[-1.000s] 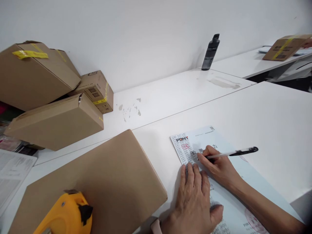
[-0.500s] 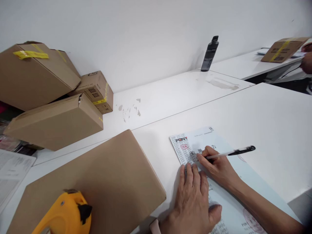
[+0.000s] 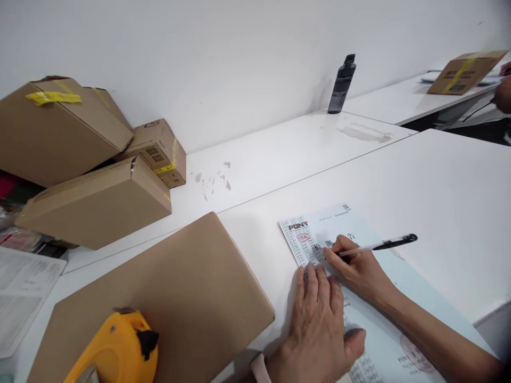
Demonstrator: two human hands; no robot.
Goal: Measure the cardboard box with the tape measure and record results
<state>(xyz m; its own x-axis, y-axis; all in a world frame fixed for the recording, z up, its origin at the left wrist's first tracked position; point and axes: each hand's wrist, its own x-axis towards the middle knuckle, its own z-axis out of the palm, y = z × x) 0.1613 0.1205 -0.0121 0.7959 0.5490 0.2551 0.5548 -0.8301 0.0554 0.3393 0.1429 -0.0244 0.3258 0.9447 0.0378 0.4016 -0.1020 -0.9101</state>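
A printed paper form with a red stamp lies on the white table in front of me. My left hand rests flat on it, fingers stretched out and pressing the sheet down. My right hand is closed around a white pen with a black cap, its tip touching the paper near the top left of the form.
A flat brown cardboard box lies left of the form with a yellow tape dispenser on it. Several stacked cardboard boxes stand at the far left. A dark bottle stands by the wall. Another person's hand shows at the far right, near another box.
The view has shifted slightly. My right hand and pen stay at the same spot on the form with only small movement. My left hand has not moved.
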